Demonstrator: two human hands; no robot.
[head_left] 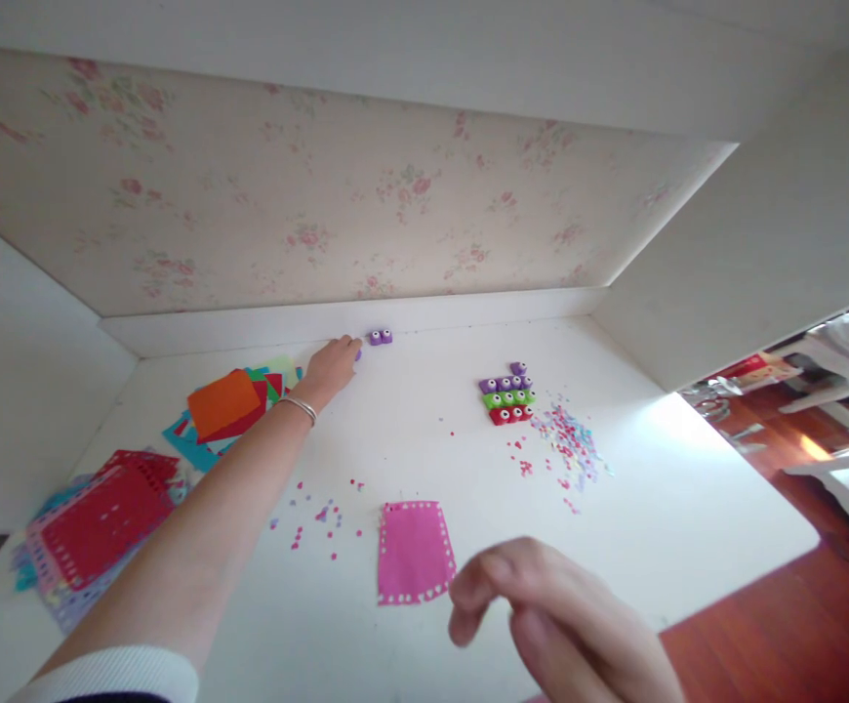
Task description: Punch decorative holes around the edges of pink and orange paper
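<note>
My left hand (333,363) reaches to the back edge of the table, its fingers closed around a small purple craft punch (358,355) that is mostly hidden. Just right of it stand two more purple craft punches (381,337) with white eye-like tops. My right hand (552,610), slightly blurred, hovers near the front with fingers bent and apart, holding nothing. Beside its fingertips lies a pink paper sheet (415,552) with small punched holes along its edges.
Rows of purple, green and red punches (508,398) stand right of centre, beside a pile of confetti (571,439). At left lie coloured papers (223,403) and stacked punched sheets (106,522). More confetti (322,513) is scattered near the pink sheet. A floral wall (410,195) rises behind.
</note>
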